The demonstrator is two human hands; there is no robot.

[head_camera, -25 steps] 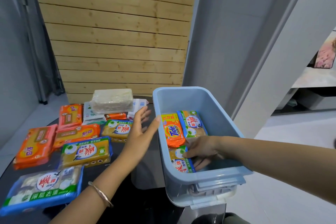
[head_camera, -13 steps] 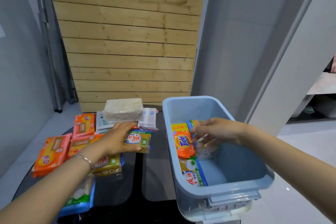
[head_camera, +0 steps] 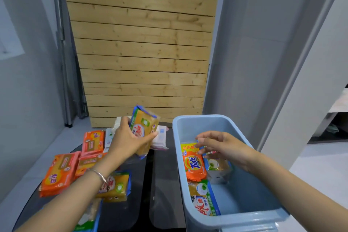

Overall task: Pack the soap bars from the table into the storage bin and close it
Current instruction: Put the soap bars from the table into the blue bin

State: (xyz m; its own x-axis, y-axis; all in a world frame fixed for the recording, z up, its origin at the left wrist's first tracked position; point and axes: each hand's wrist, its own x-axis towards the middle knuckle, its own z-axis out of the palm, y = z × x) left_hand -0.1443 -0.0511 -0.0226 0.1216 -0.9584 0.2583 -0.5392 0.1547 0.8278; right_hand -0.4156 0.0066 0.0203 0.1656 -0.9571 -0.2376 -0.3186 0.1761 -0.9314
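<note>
Three wrapped bars are already seen inside the blue storage bin (head_camera: pixel 233 220): an orange Tide bar (head_camera: pixel 194 165) against the left wall, a green-and-blue wrapped bar (head_camera: pixel 204 201) nearer the camera, and another bar (head_camera: pixel 218 169) just beside the Tide one. A yellow soap bar in a blue-edged wrapper (head_camera: pixel 144 130) is held up off the glass table (head_camera: pixel 163 184), tilted on end, clamped between thumb and fingers of the left hand (head_camera: pixel 128 140). The right hand (head_camera: pixel 224 149) is hung over the bin's far end, fingers loosely spread and closed on nothing, its fingertips right at the top edge of the Tide wrapper. Plenty is left on the table: orange-wrapped bars (head_camera: pixel 60 173) on the left, another yellow bar (head_camera: pixel 114 186) under the left forearm, white packs (head_camera: pixel 160 137) at the back. No lid is seen on the bin, so the task is judged well short of done. The risks, then: the wrapper looks slick, and a bar pinched at one end could be let slip over the gap between table and bin. The right hand could be struck if the bar is swung across before it is cleared. If bars are dropped in askew rather than laid flat, room may run out and the lid may not seat.
</note>
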